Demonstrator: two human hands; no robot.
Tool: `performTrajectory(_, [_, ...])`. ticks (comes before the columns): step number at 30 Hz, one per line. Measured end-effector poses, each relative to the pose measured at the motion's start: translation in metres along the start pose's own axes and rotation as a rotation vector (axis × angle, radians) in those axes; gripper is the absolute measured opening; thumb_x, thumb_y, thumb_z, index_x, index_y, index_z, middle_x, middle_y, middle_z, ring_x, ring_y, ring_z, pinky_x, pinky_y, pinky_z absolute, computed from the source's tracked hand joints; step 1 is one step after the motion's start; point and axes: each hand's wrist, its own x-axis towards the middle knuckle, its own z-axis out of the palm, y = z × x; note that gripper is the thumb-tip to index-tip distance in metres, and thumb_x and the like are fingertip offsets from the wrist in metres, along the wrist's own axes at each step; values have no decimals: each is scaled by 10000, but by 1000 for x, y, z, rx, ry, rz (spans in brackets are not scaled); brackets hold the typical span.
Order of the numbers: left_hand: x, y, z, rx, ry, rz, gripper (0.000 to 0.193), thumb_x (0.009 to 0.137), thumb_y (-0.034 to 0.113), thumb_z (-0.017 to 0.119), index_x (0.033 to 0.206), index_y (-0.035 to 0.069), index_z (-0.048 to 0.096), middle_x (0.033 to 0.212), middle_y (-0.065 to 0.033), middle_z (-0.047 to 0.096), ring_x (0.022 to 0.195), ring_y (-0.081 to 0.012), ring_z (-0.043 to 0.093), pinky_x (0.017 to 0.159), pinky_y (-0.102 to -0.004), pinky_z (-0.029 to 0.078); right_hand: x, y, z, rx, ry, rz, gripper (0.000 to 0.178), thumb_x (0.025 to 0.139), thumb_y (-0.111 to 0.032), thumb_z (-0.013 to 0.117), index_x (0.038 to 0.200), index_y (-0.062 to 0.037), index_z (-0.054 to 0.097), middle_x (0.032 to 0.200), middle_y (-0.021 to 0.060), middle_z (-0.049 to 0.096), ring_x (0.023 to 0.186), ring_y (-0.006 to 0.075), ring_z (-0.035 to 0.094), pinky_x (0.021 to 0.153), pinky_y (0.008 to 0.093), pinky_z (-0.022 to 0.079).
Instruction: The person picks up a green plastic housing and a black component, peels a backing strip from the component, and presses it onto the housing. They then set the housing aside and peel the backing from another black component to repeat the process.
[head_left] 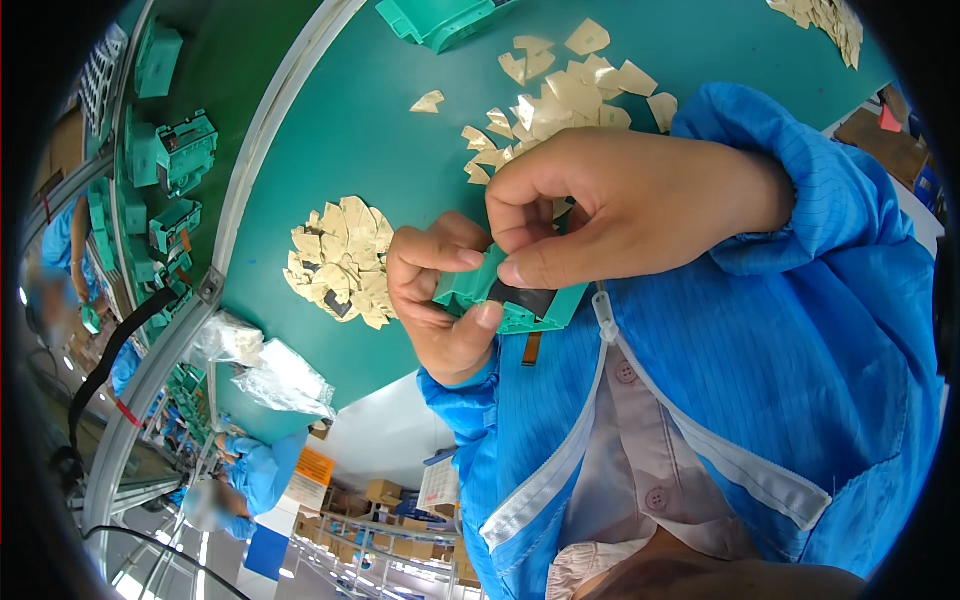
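Observation:
A small green plastic housing [553, 314] is held close to my chest by my left hand [437, 290], its thumb and fingers closed round the left end. A dark, flat black sheet [527, 300] lies in the housing. My right hand [625, 205] reaches over from the right, thumb and forefinger pinched together at the sheet's upper corner; the fingertips hide part of that edge. From the housing's lower side hangs a short orange-brown flat ribbon cable [531, 349].
Cream paper-like pieces [570, 95] lie scattered beyond my right hand, and a heap of similar pieces [340, 255] sits left. Another green housing [440, 18] is at the far edge. Clear plastic bags [285, 378] lie near the metal rail [240, 190]. Green housings [187, 152] stand past it.

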Motion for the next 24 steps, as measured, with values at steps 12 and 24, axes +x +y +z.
performTrajectory(12, [-2,-1,-1,-11,30,-20,422,738,155,847,1002,32,542,849,-92,580,750,-129,521,666,-245,402,2,6,3,21,35,-32,305,896,-288,642,874,16,654,736,45,610,651,117,544,571,302,422])
performTrajectory(24, [-2,-3,-1,-15,32,-18,419,738,157,840,1004,36,539,845,-92,576,747,-133,520,673,-256,404,0,2,3,1,30,-21,301,900,-280,651,901,21,648,786,62,635,699,125,578,612,296,457])
